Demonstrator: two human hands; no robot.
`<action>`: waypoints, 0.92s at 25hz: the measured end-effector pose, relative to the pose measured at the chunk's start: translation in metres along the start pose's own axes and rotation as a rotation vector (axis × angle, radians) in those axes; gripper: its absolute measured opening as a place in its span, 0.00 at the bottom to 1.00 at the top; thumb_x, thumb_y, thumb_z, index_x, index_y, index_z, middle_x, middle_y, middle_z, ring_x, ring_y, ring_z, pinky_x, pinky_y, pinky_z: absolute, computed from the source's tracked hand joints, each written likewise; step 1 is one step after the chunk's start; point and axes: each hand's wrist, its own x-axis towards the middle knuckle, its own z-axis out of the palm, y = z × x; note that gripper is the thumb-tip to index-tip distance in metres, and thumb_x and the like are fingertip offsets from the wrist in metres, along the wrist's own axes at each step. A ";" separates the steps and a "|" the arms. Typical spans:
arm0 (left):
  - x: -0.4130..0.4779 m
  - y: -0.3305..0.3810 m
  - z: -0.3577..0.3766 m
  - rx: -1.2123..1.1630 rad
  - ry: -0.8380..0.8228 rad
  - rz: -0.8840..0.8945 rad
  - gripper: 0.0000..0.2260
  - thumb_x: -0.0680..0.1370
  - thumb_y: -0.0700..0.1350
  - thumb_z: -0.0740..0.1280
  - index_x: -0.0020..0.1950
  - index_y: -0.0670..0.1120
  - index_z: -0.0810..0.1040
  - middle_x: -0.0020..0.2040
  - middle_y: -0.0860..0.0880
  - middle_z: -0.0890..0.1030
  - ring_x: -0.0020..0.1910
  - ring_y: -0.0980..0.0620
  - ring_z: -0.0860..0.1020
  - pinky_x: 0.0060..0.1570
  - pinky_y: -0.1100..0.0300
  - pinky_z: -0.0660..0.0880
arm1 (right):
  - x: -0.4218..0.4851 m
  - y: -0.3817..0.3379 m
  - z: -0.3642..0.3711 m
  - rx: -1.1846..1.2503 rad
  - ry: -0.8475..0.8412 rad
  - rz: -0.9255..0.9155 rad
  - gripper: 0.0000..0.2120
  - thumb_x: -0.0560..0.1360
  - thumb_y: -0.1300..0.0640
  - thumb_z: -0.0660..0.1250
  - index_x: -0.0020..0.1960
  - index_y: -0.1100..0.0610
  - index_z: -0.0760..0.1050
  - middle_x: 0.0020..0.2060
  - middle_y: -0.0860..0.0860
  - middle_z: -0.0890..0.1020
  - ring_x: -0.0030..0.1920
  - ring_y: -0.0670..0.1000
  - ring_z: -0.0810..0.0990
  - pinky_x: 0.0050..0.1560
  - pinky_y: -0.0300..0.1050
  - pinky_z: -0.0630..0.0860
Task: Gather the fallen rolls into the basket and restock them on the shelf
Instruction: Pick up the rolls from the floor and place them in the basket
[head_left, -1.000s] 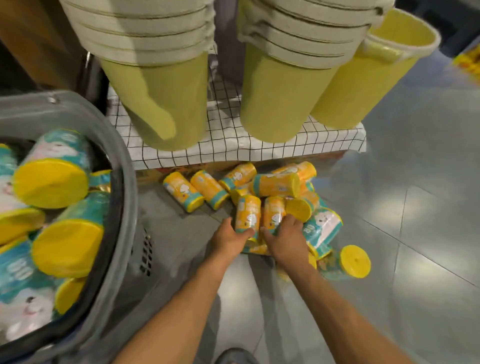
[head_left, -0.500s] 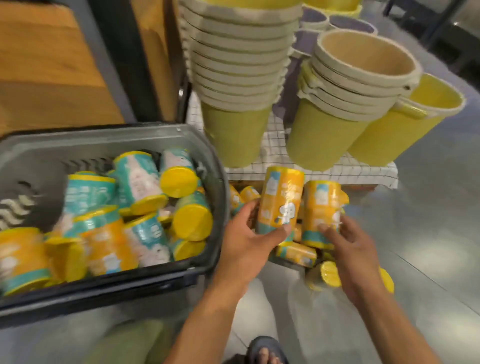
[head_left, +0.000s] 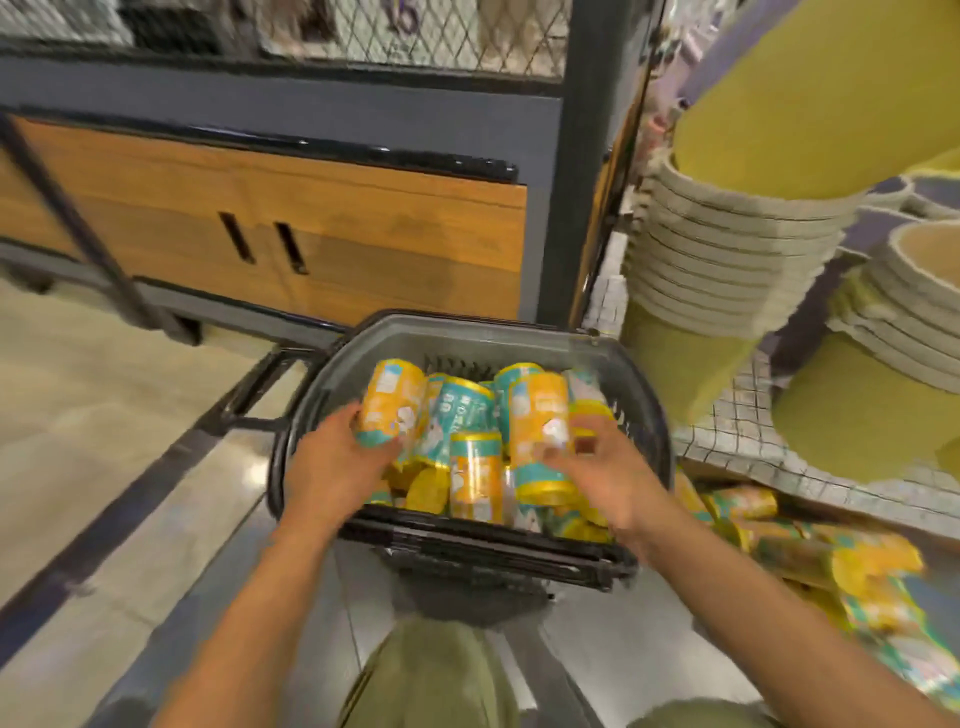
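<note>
My left hand (head_left: 332, 467) grips an orange roll (head_left: 392, 402), my right hand (head_left: 608, 475) a second roll (head_left: 540, 431), both above the basket (head_left: 467, 338); next I should release them among those inside.

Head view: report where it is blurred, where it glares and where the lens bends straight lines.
In the head view, motion blur smears the right hand and its right-hand roll most; the left hand and left-hand roll read clearer; the fallen rolls at the right edge are streaked; a pale sheen lies on the floor left of the basket; the wide lens tilts the shelf post.
</note>
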 end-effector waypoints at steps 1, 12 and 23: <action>-0.005 -0.011 -0.001 0.052 -0.014 -0.002 0.20 0.73 0.53 0.76 0.63 0.50 0.81 0.58 0.44 0.85 0.57 0.42 0.82 0.58 0.47 0.77 | -0.002 0.008 0.002 -0.088 -0.010 -0.003 0.26 0.75 0.59 0.76 0.70 0.59 0.71 0.59 0.61 0.81 0.60 0.61 0.82 0.63 0.59 0.78; -0.135 0.128 0.136 -0.272 -0.275 0.780 0.22 0.77 0.48 0.69 0.72 0.50 0.75 0.70 0.57 0.74 0.70 0.63 0.70 0.71 0.70 0.61 | -0.099 0.151 -0.220 -0.413 0.635 -0.189 0.20 0.76 0.59 0.74 0.67 0.53 0.77 0.59 0.48 0.81 0.60 0.48 0.81 0.65 0.46 0.75; -0.154 0.085 0.494 0.120 -0.839 0.736 0.31 0.74 0.47 0.75 0.75 0.45 0.71 0.75 0.48 0.71 0.73 0.48 0.70 0.72 0.56 0.68 | -0.116 0.413 -0.237 -0.332 0.785 0.161 0.38 0.67 0.58 0.83 0.72 0.61 0.71 0.66 0.56 0.75 0.67 0.57 0.75 0.67 0.51 0.73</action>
